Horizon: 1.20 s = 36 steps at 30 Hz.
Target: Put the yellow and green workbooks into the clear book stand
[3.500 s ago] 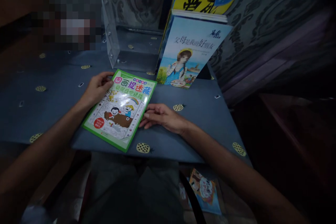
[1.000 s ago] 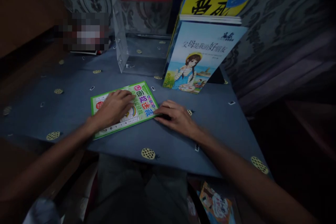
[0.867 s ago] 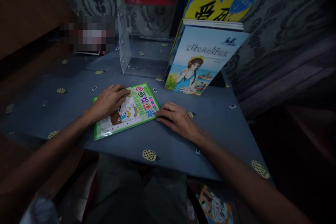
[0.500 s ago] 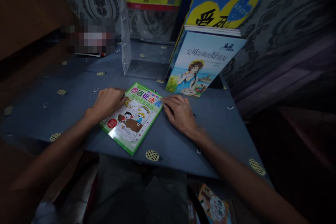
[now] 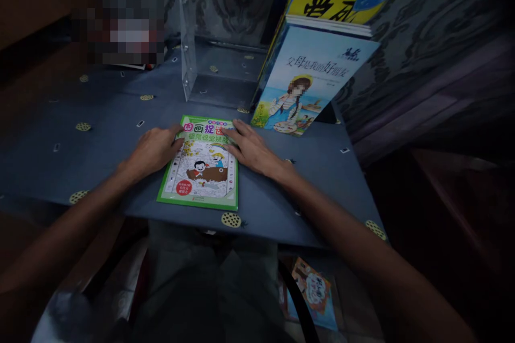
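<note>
Green book (image 5: 201, 169) lies flat — left hand (image 5: 155, 149) and right hand (image 5: 251, 149) rest open on it, gripping nothing; a push might slide it off the surface (image 5: 100, 134).

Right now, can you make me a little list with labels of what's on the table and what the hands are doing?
Left hand: flat on the left edge of the green picture book
Right hand: fingers spread on the book's top right corner
Green picture book: lies flat, cover up, near the front of the blue tablecloth
Light blue book: stands leaning behind it, to the right
Clear plastic stand: at the back
Floor: another picture book under the table edge
</note>
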{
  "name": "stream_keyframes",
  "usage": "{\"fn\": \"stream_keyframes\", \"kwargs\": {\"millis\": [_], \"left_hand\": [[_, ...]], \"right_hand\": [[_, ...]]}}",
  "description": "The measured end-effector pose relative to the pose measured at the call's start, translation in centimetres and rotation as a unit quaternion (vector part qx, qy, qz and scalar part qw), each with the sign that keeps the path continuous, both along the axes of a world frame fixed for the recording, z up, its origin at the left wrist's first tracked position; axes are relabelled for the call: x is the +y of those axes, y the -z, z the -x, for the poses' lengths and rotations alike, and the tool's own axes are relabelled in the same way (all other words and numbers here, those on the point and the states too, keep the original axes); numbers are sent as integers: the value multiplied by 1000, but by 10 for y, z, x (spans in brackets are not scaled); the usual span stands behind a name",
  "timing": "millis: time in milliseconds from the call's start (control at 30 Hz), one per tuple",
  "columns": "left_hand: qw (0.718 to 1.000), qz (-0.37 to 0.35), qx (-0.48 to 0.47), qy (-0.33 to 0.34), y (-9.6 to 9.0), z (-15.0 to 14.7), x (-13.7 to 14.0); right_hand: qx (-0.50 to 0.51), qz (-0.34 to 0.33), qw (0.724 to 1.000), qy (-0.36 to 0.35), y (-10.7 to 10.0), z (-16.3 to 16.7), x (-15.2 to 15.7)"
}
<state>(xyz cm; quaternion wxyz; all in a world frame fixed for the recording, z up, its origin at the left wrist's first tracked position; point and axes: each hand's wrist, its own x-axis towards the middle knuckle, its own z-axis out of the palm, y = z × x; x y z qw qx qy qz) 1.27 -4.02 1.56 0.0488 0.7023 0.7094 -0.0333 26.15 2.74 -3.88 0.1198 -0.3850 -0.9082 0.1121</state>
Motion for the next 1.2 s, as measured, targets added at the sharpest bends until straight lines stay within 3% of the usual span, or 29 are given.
{"fn": "stream_keyframes", "kwargs": {"millis": [100, 233, 433, 700, 833, 933, 1067, 1200], "left_hand": [[999, -21, 31, 1, 3, -6, 1], [997, -66, -4, 35, 7, -15, 10], [990, -120, -29, 66, 18, -16, 23], [988, -136, -67, 38, 31, -10, 27], [977, -162, -134, 38, 37, -1, 30], [954, -196, -225, 36, 40, 8, 33], [909, -206, -362, -15, 42, 18, 41], [822, -167, -537, -91, 42, 24, 48]], "right_hand": [[7, -16, 1000, 18, 0, 3, -7], [12, -42, 999, -7, -3, -1, -43], [10, -5, 998, -64, -3, -23, -91], [15, 1, 997, -77, 2, -30, -92], [21, -2, 997, -77, -1, -30, -85], [20, 1, 999, -50, -2, -22, -71], [18, -2, 1000, 13, 6, 0, -51], [42, -17, 998, 44, 16, 17, -41]]}}
